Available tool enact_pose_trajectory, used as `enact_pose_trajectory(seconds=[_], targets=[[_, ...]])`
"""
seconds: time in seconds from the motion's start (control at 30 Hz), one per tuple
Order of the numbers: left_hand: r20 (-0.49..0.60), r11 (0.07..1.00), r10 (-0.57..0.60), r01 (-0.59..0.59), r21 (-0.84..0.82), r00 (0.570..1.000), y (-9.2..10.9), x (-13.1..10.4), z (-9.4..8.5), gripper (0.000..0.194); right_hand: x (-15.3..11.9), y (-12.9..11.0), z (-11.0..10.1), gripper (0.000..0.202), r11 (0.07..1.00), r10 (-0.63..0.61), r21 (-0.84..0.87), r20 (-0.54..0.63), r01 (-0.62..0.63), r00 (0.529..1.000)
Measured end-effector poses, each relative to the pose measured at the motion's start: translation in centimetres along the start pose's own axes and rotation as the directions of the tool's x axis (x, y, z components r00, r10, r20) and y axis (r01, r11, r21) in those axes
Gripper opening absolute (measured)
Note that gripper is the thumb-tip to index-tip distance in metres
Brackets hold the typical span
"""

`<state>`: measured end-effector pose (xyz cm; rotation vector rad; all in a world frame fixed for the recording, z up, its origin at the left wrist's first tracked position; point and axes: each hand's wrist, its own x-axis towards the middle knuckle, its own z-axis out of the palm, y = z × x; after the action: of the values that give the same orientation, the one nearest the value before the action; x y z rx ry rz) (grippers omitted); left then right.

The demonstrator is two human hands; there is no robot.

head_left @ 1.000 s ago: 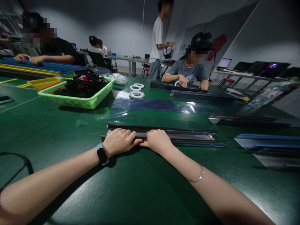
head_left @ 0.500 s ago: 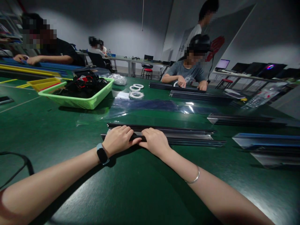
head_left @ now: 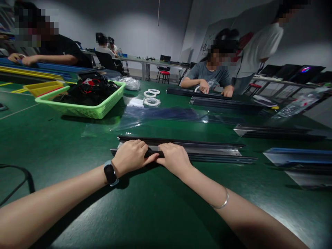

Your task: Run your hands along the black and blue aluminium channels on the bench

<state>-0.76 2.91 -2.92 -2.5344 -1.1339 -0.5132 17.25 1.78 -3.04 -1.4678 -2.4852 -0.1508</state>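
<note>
A long black metal profile [head_left: 215,159] with a pale inner channel lies crosswise on the green table [head_left: 145,207]. Near its left end, my left hand [head_left: 131,155] wraps over it, thumb pointing inward. Just to the right, my right hand [head_left: 175,158] grips the same profile, its thumb almost meeting the other. A short dark stretch shows between the two hands. What lies under the palms is hidden.
Beyond the profile lie clear plastic film [head_left: 166,114] and white tape rolls [head_left: 151,101]. A green basket [head_left: 103,109] of black parts stands back left. More profiles [head_left: 298,157] lie at right, a bottle [head_left: 298,103] behind. People work across the table.
The standing person at the back has moved right. The view has shifted slightly. Both hands keep their hold on the profile.
</note>
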Motion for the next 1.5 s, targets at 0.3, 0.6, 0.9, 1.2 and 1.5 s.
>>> enact_pose_trajectory(seconds=[0.3, 0.6, 0.9, 1.2, 1.5], targets=[[-0.029, 1.0, 0.019, -0.019, 0.004, 0.999, 0.1, -0.2, 0.0, 0.038, -0.5, -0.2, 0.0, 0.025, 0.998, -0.043, 0.032, -0.077, 0.046, 0.996], [-0.043, 0.996, -0.038, 0.041, 0.078, 0.998, 0.4, -0.3, 0.2, 0.043, -0.5, -1.0, -0.4, 0.02, 0.996, 0.085, -0.014, -0.029, -0.086, 0.996], [-0.023, 0.997, 0.022, -0.02, 0.069, 0.999, 0.2, 0.2, -0.2, 0.042, -0.3, -0.8, -0.6, 0.02, 0.999, 0.032, -0.022, 0.009, -0.032, 0.999], [-0.048, 0.998, 0.059, -0.058, 0.026, 0.997, 0.5, -0.2, -0.1, 0.03, -0.6, -0.9, -0.5, 0.024, 0.999, -0.045, 0.021, -0.05, 0.046, 0.998], [-0.026, 0.998, 0.07, -0.07, -0.004, 0.997, 0.6, 0.3, -0.5, 0.03, -0.1, -1.2, -1.4, 0.029, 0.999, 0.016, -0.03, 0.048, -0.015, 0.999]])
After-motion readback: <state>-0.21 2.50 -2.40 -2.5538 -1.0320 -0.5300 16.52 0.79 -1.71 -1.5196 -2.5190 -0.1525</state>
